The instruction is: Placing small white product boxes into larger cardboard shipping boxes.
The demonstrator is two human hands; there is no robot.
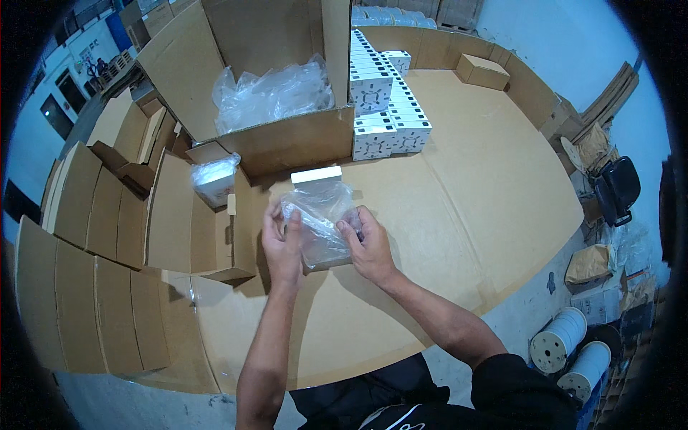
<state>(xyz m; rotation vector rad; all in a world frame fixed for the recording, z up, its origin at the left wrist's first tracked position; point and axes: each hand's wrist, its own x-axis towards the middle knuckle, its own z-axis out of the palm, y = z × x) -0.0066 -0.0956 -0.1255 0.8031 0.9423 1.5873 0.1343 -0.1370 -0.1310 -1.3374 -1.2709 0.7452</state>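
Observation:
Both hands hold a clear plastic bag (324, 218) above the cardboard-covered table, near its middle. My left hand (284, 247) grips the bag's left side, thumb on top. On the right side, my right hand (370, 247) pinches the film between thumb and fingers. Just beyond the bag a small white box (316, 175) shows; whether it lies behind the bag or touches it, I cannot tell. Left of my hands stands an open cardboard carton (172, 222) with a plastic-wrapped white box (216, 180) inside.
A large open carton (294, 143) full of clear plastic bags (276, 97) stands beyond my hands. Right of it are stacked white printed boxes (390, 129). More open cartons (86, 208) line the left. A small brown box (482, 72) sits far right; cable spools (559, 340) stand on the floor.

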